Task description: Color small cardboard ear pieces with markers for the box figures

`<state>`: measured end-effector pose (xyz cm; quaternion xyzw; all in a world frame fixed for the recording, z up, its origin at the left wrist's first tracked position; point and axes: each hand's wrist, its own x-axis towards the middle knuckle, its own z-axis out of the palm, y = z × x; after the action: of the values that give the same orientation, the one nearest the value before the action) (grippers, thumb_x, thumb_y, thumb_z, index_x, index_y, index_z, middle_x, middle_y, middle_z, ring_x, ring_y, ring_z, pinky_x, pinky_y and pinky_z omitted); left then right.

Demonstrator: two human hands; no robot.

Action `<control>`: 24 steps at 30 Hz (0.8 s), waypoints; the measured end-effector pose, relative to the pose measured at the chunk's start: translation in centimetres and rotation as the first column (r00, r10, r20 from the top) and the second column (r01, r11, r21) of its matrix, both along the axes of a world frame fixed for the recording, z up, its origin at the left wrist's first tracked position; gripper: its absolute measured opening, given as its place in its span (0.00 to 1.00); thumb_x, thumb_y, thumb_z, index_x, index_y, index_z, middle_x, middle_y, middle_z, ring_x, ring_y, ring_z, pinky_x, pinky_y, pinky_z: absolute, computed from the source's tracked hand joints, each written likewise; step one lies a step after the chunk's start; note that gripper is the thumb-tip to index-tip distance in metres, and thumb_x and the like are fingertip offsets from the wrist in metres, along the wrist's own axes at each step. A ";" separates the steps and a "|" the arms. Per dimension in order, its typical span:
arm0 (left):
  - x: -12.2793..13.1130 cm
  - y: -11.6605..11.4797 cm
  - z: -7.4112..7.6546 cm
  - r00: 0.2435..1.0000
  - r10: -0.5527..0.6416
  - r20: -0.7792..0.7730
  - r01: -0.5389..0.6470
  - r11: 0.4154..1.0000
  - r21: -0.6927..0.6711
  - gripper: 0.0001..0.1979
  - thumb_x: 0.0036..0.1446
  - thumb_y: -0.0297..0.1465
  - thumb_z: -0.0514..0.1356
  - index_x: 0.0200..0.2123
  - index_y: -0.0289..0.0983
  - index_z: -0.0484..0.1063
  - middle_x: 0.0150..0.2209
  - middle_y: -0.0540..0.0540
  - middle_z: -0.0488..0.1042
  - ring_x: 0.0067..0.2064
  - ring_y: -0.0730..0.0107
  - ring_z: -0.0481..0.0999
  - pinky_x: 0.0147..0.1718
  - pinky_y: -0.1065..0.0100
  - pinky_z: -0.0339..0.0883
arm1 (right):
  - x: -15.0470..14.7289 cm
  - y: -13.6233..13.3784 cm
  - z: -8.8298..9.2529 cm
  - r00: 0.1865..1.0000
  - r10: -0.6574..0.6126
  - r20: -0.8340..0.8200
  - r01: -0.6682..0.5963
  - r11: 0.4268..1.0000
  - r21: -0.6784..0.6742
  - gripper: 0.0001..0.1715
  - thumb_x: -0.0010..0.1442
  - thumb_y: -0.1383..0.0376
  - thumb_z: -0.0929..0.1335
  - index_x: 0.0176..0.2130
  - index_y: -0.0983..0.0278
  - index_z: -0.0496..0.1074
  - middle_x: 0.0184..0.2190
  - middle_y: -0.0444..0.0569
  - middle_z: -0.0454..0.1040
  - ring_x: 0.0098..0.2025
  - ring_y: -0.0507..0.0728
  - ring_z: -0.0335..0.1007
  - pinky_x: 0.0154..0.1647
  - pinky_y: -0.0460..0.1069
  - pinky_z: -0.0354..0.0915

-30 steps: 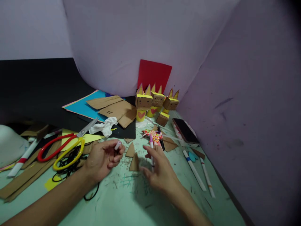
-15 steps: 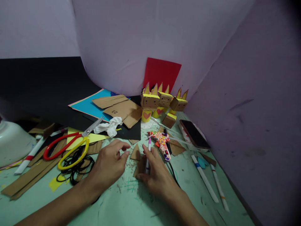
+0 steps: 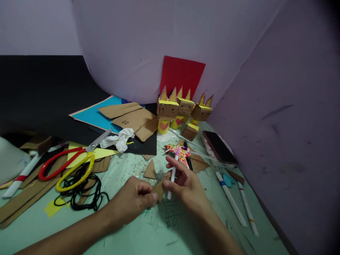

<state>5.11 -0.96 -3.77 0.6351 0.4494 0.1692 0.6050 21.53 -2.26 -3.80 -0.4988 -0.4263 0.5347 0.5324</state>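
My left hand [image 3: 136,198] pinches one end of a small brown cardboard piece [image 3: 158,189] just above the table. A white marker with a purple cap [image 3: 173,173] lies between the fingers of my right hand [image 3: 186,184], and the thumb of that hand meets the cardboard's other end. Behind the held piece, a pointed cardboard cutout [image 3: 150,170] rests on the table. A flower-patterned glue gun [image 3: 183,154] lies just past my right fingers, partly hidden by them.
Large scissors [image 3: 79,159] with red and yellow handles lie at left by tangled black cord [image 3: 85,193]. Cardboard figures with horns [image 3: 168,110] stand at the back. A phone [image 3: 219,147] and white markers [image 3: 231,198] are on the right.
The cardboard piece has come up off the table, and my left hand has moved right and closed on its end. My right hand has lifted slightly, with the marker tilted more.
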 end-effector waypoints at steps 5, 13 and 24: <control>0.7 -0.2 0.4 0.986 0.160 -0.052 -0.166 0.979 -0.122 0.14 0.40 0.42 0.53 0.14 0.37 0.66 0.09 0.56 0.52 0.14 0.78 0.49 0.16 0.71 0.39 | 1.1 -0.9 0.3 0.999 -0.031 -0.020 0.032 0.996 0.082 0.27 0.47 0.66 0.72 0.49 0.58 0.69 0.41 0.48 0.70 0.39 0.54 0.69 0.38 0.49 0.67; 0.9 0.0 -0.3 0.981 0.192 0.001 -0.190 0.970 -0.154 0.19 0.37 0.49 0.54 0.14 0.38 0.63 0.08 0.57 0.50 0.14 0.78 0.48 0.16 0.72 0.40 | 1.0 -2.4 1.0 0.950 0.104 -0.295 -0.067 0.989 0.135 0.30 0.40 0.62 0.76 0.45 0.55 0.72 0.34 0.45 0.68 0.33 0.54 0.71 0.33 0.50 0.70; 0.7 0.1 -1.8 0.984 0.151 -0.097 -0.160 0.983 -0.092 0.21 0.38 0.51 0.56 0.14 0.39 0.62 0.14 0.54 0.55 0.16 0.77 0.51 0.14 0.73 0.42 | 0.4 -2.2 -0.8 0.937 -0.339 -0.080 0.347 0.930 0.123 0.27 0.54 0.46 0.64 0.30 0.67 0.76 0.14 0.42 0.65 0.18 0.49 0.61 0.21 0.45 0.58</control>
<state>5.77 -0.85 -5.57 0.5742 0.5322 0.1647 0.6000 21.96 -4.48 -4.61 -0.5126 -0.3526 0.4176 0.6622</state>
